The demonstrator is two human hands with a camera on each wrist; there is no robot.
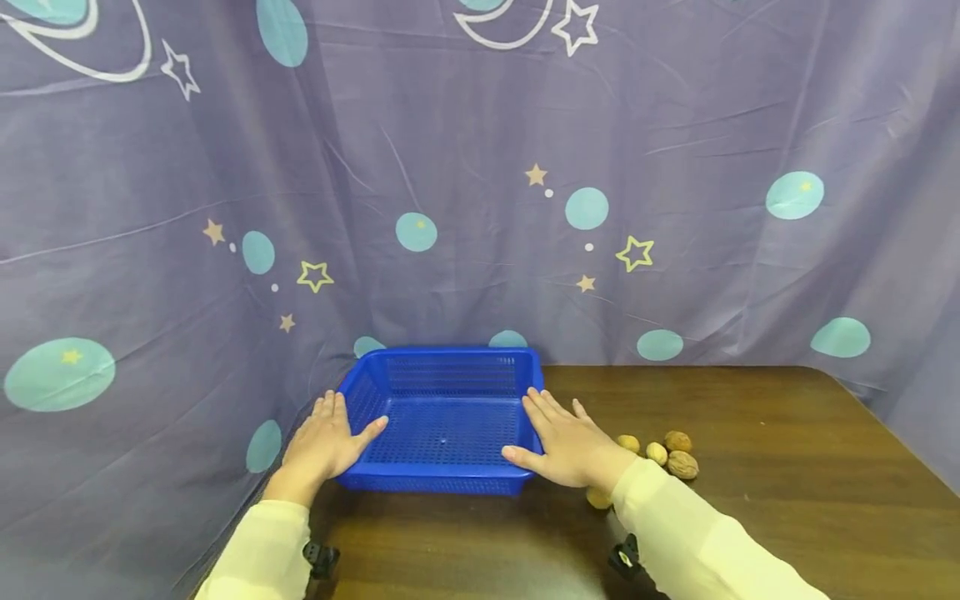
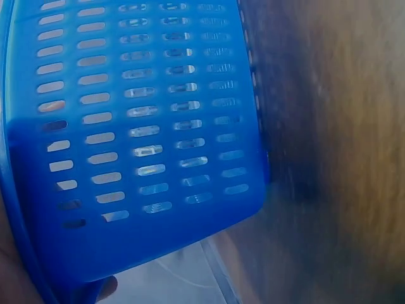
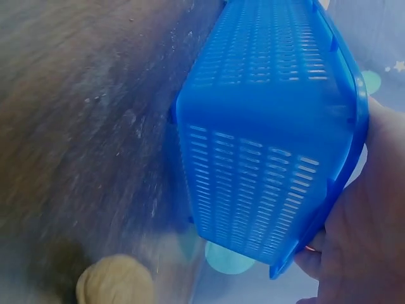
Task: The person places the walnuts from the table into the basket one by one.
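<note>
A blue plastic basket (image 1: 431, 470) with slotted walls sits on the table against the curtain. At its left rim lies my left hand (image 1: 321, 442), fingers straight and thumb reaching over toward the inside. My right hand (image 1: 566, 442) is at the right rim, its fingers also straight and its thumb over the front right corner. The left wrist view shows the slotted basket wall (image 2: 171, 231) close up, with a fingertip past the rim. In the right wrist view the palm runs along the rim of the basket (image 3: 266, 111), and the fingertips are partly hidden behind it.
Several walnuts (image 1: 682, 464) lie on the brown wooden table (image 1: 795, 467) just right of my right wrist, some partly hidden by the arm. One walnut (image 3: 117, 282) shows near the basket in the right wrist view. A patterned purple curtain (image 1: 465, 283) closes off the back and left.
</note>
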